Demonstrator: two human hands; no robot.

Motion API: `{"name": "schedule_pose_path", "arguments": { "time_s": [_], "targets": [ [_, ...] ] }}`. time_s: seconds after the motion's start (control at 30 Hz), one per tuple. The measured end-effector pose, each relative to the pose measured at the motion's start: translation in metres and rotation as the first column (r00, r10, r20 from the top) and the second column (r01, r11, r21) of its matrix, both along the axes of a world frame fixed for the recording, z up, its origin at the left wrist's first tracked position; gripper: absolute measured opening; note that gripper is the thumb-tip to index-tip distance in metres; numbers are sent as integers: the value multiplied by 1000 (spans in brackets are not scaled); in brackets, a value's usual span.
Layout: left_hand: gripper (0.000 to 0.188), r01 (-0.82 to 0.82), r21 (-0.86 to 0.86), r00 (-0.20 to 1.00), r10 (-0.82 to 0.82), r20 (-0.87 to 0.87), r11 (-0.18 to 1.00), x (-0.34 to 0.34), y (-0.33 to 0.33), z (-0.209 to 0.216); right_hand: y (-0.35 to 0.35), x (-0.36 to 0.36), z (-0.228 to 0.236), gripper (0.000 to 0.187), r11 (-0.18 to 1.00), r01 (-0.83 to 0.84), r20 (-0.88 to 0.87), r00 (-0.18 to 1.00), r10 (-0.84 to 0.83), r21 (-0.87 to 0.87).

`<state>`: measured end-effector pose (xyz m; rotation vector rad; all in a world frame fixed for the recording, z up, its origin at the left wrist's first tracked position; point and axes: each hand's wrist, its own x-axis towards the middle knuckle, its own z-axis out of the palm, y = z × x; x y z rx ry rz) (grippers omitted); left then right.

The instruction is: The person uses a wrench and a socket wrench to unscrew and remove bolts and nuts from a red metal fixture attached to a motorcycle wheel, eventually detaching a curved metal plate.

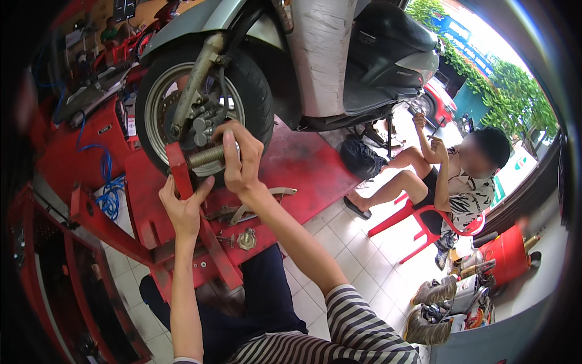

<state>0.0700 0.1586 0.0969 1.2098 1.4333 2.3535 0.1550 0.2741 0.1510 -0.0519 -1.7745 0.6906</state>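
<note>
My left hand [183,206] is closed round the lower part of an upright red metal clamp arm [177,159], its thumb on the right side. A thick threaded screw [205,157] passes sideways through the top of that arm. My right hand [244,159] grips the screw's right end, its fingers curled over and partly hiding it. Just behind both hands stands the scooter's front wheel [262,91], with its brake caliper [202,128] close above the screw. Curved metal pieces [264,203] and a small knob-shaped metal part [247,239] lie on the red lift platform [309,159] to the right.
The grey scooter [321,54] stands on the platform. At the right a person [470,176] sits on a red plastic chair [400,227]. Boots [427,324] and a red drum [503,258] stand lower right. A blue hose [109,188] coils at the left, near a red rack [73,285].
</note>
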Motion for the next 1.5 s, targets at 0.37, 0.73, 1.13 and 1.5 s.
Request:
{"name": "schedule_pose_path", "arguments": {
  "time_s": [0.37,0.73,1.13,1.5],
  "targets": [
    [24,43,-49,993,-38,108,998,-3,-10,3,-3,21,81,89,853,55,762,483,432,-519],
    [31,-50,-117,997,42,-69,992,-9,-4,-1,9,4,53,20,897,-234,103,951,291,-375],
    [28,-7,-44,999,5,-49,999,-4,-7,7,23,-7,54,26,623,-241,285,729,623,-744],
    [24,26,15,999,-27,34,1000,-3,-4,0,17,-20,-9,27,493,-441,-123,826,551,-751]
  ]
}}
